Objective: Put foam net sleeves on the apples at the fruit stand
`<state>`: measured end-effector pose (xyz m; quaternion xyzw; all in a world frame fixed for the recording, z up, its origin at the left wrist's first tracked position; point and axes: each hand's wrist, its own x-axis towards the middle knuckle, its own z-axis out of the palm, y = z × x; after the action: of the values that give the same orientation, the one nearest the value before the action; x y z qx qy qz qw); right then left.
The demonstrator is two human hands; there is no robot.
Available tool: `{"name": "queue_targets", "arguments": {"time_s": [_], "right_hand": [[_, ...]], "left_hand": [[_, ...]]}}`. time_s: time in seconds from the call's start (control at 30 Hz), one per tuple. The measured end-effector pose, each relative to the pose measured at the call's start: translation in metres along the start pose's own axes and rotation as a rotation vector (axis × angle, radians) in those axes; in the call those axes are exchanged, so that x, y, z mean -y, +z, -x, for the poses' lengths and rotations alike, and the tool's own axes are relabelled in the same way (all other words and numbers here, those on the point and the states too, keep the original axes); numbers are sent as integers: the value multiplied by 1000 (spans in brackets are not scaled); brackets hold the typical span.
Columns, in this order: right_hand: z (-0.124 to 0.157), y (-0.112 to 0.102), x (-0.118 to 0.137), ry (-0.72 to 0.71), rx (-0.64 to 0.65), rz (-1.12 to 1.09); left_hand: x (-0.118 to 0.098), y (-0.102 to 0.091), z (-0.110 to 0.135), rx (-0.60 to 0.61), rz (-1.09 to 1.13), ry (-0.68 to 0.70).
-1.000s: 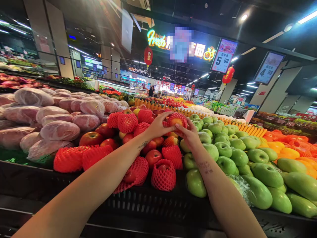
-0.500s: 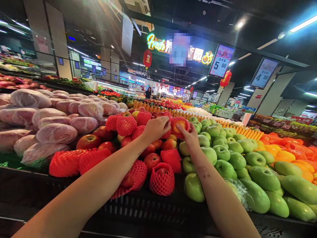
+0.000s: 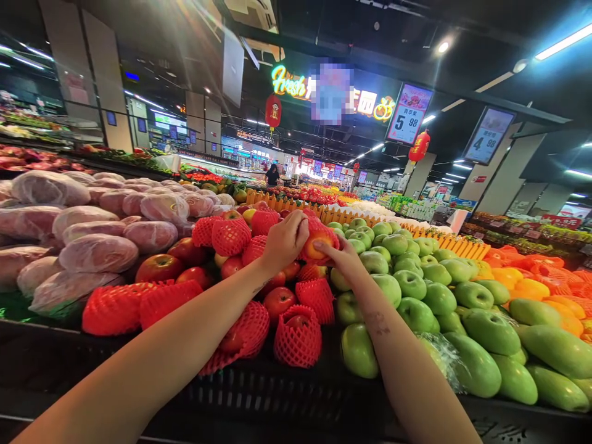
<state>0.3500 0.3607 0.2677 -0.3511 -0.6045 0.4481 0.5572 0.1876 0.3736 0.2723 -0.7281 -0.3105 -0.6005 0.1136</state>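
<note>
My right hand holds an apple partly wrapped in a red foam net, its thumb lying across the fruit's bare face. Right beside it, my left hand is closed with the fingers curled in; whatever they grip is hidden behind the hand. Both hands are above a pile of red apples, some bare and some in red foam nets. Green apples lie close by, to the right of my right hand.
Plastic-wrapped pinkish produce is heaped at the left. Green mangoes and orange fruit lie at the right. A low yellow fence runs behind the apples, and the black display edge is in front. A person stands far off.
My right hand has brought the netted apple slightly left and down, closer to my left hand. My left hand stays closed, and the whole view has shifted a little.
</note>
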Motion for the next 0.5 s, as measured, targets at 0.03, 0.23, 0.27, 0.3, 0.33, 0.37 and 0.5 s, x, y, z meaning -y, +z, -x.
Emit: {"name": "queue_targets", "arguments": {"time_s": [0.03, 0.23, 0.27, 0.3, 0.33, 0.37, 0.5], "right_hand": [[1, 1, 0, 9, 14, 19], [-3, -7, -10, -244, -162, 209], [-5, -10, -13, -293, -171, 265], [-8, -11, -16, -341, -176, 325], [-10, -13, -19, -384, -183, 385], [-11, -14, -21, -417, -191, 437], [-12, -14, -23, -445, -261, 570]], "left_hand": [[0, -1, 0, 12, -27, 12], [5, -2, -1, 172, -57, 23], [6, -1, -1, 192, -54, 13], [7, 0, -1, 211, -66, 5], [7, 1, -2, 229, -96, -4], [7, 1, -2, 246, -140, -13], [2, -2, -2, 245, -271, -21]]}}
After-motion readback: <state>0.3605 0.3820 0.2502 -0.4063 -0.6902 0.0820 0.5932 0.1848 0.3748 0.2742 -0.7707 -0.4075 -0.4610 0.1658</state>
